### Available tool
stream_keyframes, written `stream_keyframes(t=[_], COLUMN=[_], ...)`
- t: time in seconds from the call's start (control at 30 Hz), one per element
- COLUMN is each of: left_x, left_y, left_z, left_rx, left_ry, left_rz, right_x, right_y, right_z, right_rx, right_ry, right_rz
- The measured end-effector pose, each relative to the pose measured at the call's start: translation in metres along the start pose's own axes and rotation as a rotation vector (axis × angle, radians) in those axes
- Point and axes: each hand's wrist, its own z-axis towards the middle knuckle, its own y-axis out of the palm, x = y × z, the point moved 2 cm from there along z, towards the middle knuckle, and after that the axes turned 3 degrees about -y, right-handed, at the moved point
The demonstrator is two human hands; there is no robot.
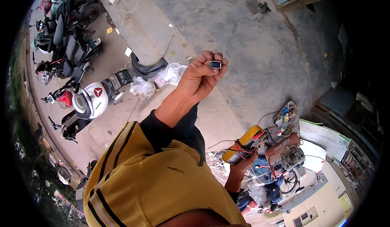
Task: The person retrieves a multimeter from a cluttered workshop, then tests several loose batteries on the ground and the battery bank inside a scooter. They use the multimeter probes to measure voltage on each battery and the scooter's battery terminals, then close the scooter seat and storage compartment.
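My left hand (203,76) is raised over the pavement, its fingers closed around a small black rectangular piece with a silvery rim (215,65). The rim faces up between thumb and fingers; what kind of part it is I cannot tell. Lower and to the right, my right hand (245,162) grips a yellow-cased multimeter (248,135) from below. Red and black test leads (242,147) are wound about its case. Beneath the multimeter, partly covered by it, lies a tangle of white wire (217,165).
A tray of tools (287,116) and a reddish-brown machine (284,156) stand right of my right hand. At left are a white scooter (93,101) and several parked motorbikes (69,40). Plastic bags (171,74) and a black rubber piece (148,69) lie on the ground nearby.
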Motion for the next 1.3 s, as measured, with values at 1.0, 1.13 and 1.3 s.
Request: stream_keyframes(t=[1.0,1.13,1.3], left_x=[-0.179,-0.211,-0.255], left_y=[0.154,0.193,0.268], left_z=[0.209,0.273,0.343], left_rx=[-0.321,-0.282,-0.312], left_ry=[-0.543,-0.522,-0.172], left_rz=[1.154,1.315,1.624], right_x=[-0.206,-0.287,-0.433], right_y=[0.149,0.188,0.221], right_z=[0.176,0.218,0.25], right_rx=[-0.039,-0.069,-0.113], right_ry=[-0.208,-0.226,-0.378], right_rz=[-0.107,-0.159,-0.42])
